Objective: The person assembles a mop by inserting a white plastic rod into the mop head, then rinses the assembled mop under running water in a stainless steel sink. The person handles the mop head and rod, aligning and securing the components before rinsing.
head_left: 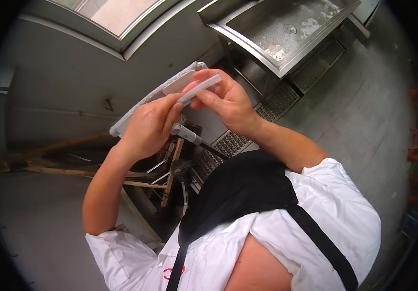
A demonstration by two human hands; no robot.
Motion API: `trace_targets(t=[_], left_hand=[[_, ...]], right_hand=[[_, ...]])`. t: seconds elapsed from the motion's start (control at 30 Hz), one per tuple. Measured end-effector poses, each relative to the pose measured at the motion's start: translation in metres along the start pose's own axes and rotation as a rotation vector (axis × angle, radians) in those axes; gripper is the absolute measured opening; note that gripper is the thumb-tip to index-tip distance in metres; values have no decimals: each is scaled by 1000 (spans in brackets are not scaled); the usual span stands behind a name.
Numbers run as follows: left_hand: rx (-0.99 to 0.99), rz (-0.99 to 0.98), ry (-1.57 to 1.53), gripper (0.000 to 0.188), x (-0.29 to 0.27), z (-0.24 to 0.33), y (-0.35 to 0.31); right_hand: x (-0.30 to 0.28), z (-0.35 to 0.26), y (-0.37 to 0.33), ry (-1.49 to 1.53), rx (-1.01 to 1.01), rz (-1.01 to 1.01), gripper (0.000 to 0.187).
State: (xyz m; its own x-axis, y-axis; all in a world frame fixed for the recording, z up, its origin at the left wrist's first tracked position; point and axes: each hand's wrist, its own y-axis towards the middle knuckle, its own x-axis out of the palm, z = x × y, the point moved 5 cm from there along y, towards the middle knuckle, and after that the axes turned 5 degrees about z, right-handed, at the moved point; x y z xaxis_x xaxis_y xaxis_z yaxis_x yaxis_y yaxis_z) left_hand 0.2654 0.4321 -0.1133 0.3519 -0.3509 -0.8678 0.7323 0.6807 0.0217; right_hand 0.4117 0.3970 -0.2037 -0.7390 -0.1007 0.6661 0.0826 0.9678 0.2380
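Observation:
A flat mop head (136, 107) with a pale cloth pad is tilted up behind my hands. Its grey joint (185, 132) leads to a dark pole that runs down toward my apron. Between both hands is a narrow white strip (201, 90); whether it is joined to the mop head I cannot tell. My left hand (148, 123) pinches the strip's lower end, in front of the mop head. Closed around its upper part, my right hand (229, 101) has the thumb pressed along it. Some fingertips are hidden behind the strip.
A steel sink (286, 29) with foam and a drain stands at the far right. Below it, metal floor grating (233, 143) crosses the grey floor. Wooden poles and frames (172, 169) lean at the left, near the wall under a window (109, 17).

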Motion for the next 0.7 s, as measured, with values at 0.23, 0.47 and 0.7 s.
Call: trace_targets(t=[0.23, 0.47, 0.7], left_hand=[[-69, 10, -13, 19, 10, -2, 4], [13, 22, 84, 15, 11, 10, 6], [66, 92, 208, 8, 10, 15, 6]], right_hand=[[-26, -40, 9, -584, -247, -138, 10], [-24, -60, 15, -855, -466, -251, 13], [-24, -67, 22, -916, -387, -335, 11]])
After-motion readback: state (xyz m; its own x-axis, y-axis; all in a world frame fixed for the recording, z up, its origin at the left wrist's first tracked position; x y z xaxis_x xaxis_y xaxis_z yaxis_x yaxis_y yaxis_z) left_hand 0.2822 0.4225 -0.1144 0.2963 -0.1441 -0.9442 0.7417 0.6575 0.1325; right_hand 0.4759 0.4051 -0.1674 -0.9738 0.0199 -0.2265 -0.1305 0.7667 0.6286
